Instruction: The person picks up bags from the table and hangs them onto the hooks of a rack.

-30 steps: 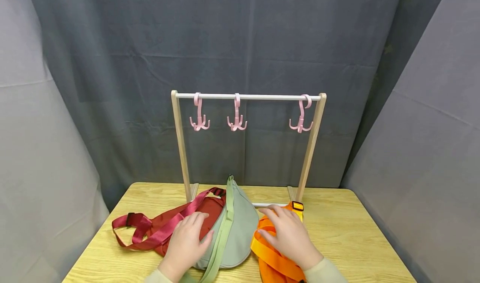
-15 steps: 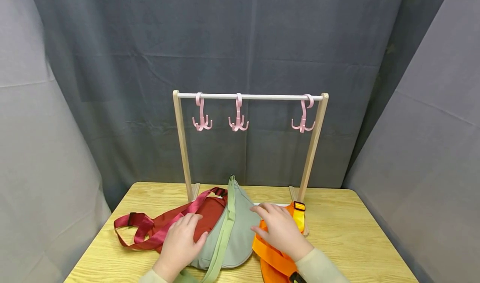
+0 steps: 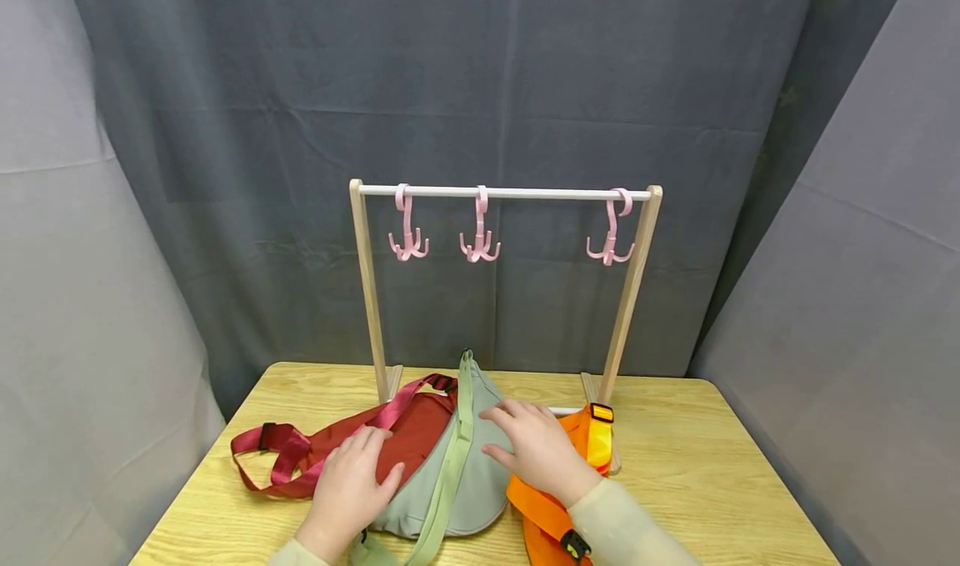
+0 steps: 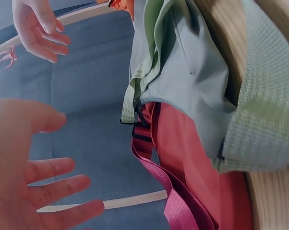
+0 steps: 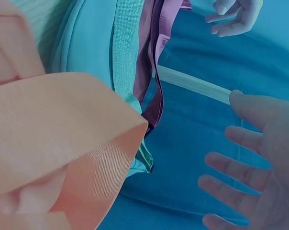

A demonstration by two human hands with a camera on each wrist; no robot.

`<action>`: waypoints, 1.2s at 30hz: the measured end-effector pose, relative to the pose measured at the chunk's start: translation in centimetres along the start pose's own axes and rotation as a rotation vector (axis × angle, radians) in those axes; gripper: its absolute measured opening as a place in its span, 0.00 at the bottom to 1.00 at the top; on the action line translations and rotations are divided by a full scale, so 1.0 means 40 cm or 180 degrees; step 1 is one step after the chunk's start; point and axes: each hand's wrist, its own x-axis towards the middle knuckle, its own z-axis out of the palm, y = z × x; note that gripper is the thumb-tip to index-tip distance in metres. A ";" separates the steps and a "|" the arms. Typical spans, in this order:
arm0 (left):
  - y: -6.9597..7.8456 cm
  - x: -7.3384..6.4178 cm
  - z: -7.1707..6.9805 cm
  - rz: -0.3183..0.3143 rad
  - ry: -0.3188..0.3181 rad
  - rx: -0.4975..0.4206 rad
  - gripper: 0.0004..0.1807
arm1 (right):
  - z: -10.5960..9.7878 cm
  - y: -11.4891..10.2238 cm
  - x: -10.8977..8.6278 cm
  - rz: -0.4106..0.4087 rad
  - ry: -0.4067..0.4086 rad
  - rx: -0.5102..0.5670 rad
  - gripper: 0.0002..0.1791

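Both my left grip (image 3: 348, 487) and my right grip (image 3: 543, 449) are hovering, spread and empty.
The red bag (image 3: 423, 426) is lying nearest the left edge of the bench (image 3: 697, 466), the grey bag (image 3: 483, 478) overlapping it, the orange bag (image 3: 543, 512) nearest the right edge. All three are looking light and floppy; I'm judging their webbing straps (image 3: 452, 464) the surest hold, perhaps a little slippery. The bench is showing pale wood grain, a rack (image 3: 368, 291) standing near its far edge, dark curtains (image 3: 300, 149) hanging behind.

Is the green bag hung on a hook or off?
Off: the green bag lies partly over the red bag, below the pink hooks, which all hang bare.
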 end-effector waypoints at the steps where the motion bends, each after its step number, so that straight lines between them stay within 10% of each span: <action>1: -0.003 0.001 0.000 -0.0011 0.0002 0.0005 0.24 | 0.000 -0.002 0.004 -0.0006 -0.0008 -0.0001 0.24; 36: -0.102 -0.014 0.018 -0.0625 -0.0306 0.0150 0.30 | 0.058 -0.007 0.087 0.0161 -0.0011 0.0123 0.22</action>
